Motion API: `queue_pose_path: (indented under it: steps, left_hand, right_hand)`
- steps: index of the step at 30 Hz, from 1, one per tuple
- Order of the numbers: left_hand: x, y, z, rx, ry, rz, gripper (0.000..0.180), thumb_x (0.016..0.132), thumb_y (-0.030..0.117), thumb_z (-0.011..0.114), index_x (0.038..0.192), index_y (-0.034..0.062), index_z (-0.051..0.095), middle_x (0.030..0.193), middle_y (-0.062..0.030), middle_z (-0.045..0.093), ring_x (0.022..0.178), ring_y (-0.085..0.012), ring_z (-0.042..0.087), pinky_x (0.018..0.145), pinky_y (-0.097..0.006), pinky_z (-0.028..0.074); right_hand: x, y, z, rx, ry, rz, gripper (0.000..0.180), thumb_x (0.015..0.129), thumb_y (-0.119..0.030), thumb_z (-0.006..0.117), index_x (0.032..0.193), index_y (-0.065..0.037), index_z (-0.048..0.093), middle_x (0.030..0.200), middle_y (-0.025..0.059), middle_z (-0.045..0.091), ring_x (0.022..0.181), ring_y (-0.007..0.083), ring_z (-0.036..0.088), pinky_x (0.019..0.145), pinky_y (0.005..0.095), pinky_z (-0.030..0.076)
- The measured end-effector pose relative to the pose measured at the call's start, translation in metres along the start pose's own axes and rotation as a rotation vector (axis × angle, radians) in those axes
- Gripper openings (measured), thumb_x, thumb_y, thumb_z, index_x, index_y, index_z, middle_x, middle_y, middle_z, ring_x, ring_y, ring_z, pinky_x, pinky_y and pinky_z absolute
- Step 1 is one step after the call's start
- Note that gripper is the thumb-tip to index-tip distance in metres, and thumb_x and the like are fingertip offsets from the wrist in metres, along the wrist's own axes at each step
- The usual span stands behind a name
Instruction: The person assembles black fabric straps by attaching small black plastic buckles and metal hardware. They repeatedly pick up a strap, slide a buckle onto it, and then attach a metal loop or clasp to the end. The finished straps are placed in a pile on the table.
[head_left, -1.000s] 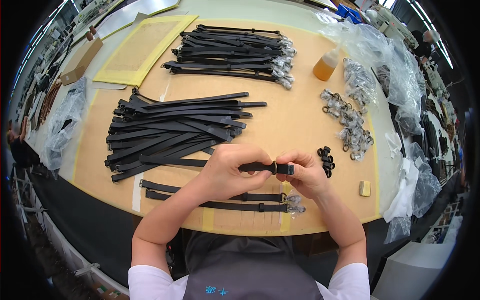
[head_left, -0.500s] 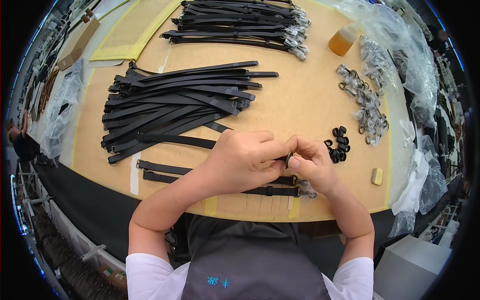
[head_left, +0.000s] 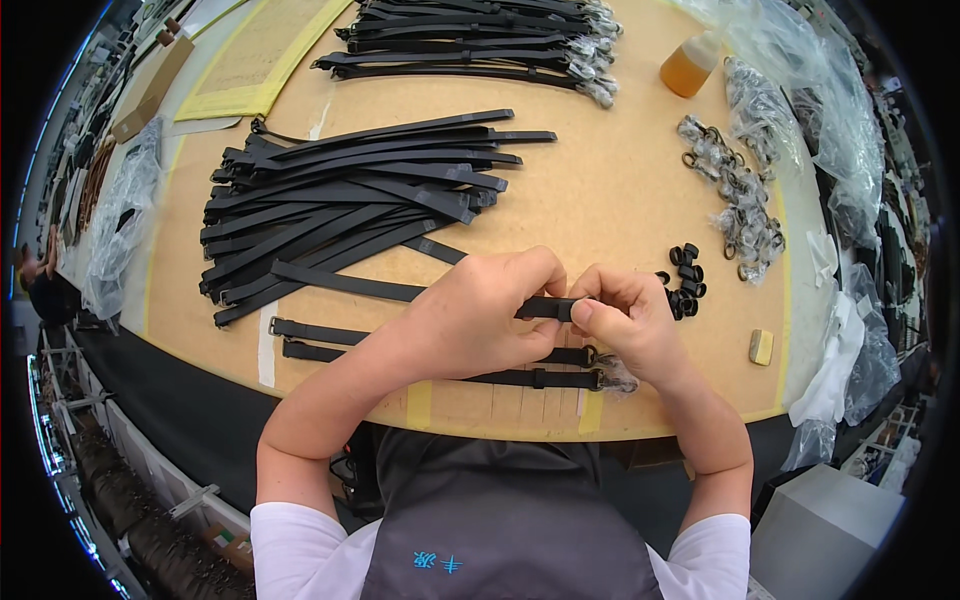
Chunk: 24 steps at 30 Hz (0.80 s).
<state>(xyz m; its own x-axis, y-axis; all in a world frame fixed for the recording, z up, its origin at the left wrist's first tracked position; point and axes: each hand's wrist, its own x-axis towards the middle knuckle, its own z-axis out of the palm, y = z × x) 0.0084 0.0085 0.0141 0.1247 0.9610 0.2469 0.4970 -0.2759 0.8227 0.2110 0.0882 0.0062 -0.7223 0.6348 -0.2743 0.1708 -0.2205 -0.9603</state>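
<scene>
A long black strap (head_left: pixel 350 283) runs under my left hand (head_left: pixel 480 305), its far left part lying on the table. The fingers of that hand pinch it, and a short flat length shows beyond them. My right hand (head_left: pixel 632 318) holds the strap's right end between thumb and forefinger, where a small black keeper loop (head_left: pixel 566 310) appears to sit around it; the fingertips partly hide it. Just below the hands lie two more black straps (head_left: pixel 320 352), with metal rings and plastic-wrapped hardware (head_left: pixel 618 376) at their right ends.
A fanned pile of black straps (head_left: pixel 330 215) lies left, with bundled straps (head_left: pixel 460 45) farther back. Loose keeper loops (head_left: pixel 688 282), wrapped metal hardware (head_left: pixel 740 200), a yellow block (head_left: pixel 761 347) and a bottle of amber liquid (head_left: pixel 690 65) stand right. A person (head_left: pixel 50 285) is far left.
The keeper loop, earlier tilted between my fingertips, now sits in line with the strap's end. A flat stretch of strap has come into view between my hands.
</scene>
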Motion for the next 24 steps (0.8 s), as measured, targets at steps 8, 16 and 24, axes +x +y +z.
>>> queue_pose_path:
  steps: [8, 16, 24]
  left_hand:
    - [0.0010, -0.0013, -0.0012, -0.080, -0.013, -0.028, 0.024, 0.072, 0.001, 0.076, 0.092, -0.0002, 0.063, 0.079, -0.0094, 0.069, 0.072, -0.0167, 0.070, 0.062, -0.027, 0.055]
    - [0.0002, -0.0017, -0.0006, -0.090, -0.046, -0.053, 0.024, 0.072, 0.001, 0.075, 0.094, -0.0001, 0.064, 0.080, -0.0090, 0.069, 0.072, -0.0150, 0.070, 0.060, -0.026, 0.054]
    - [0.0006, -0.0029, 0.0011, -0.079, -0.043, -0.035, 0.025, 0.072, 0.001, 0.075, 0.094, -0.0003, 0.064, 0.080, -0.0095, 0.069, 0.071, -0.0161, 0.070, 0.059, -0.027, 0.054]
  right_hand:
    - [0.0002, -0.0064, -0.0009, 0.095, -0.065, 0.028, 0.015, 0.091, -0.014, 0.068, 0.085, 0.000, 0.065, 0.074, -0.0022, 0.063, 0.070, 0.0031, 0.052, 0.064, 0.0220, 0.042]
    - [-0.0013, -0.0038, -0.0002, 0.025, -0.048, 0.005, 0.011, 0.090, -0.011, 0.065, 0.084, -0.001, 0.064, 0.074, -0.0031, 0.062, 0.070, 0.0027, 0.051, 0.065, 0.0220, 0.042]
    - [-0.0012, -0.0006, 0.0015, -0.016, -0.013, -0.012, 0.011, 0.088, -0.009, 0.065, 0.082, 0.000, 0.064, 0.071, -0.0046, 0.059, 0.067, 0.0023, 0.047, 0.061, 0.0225, 0.040]
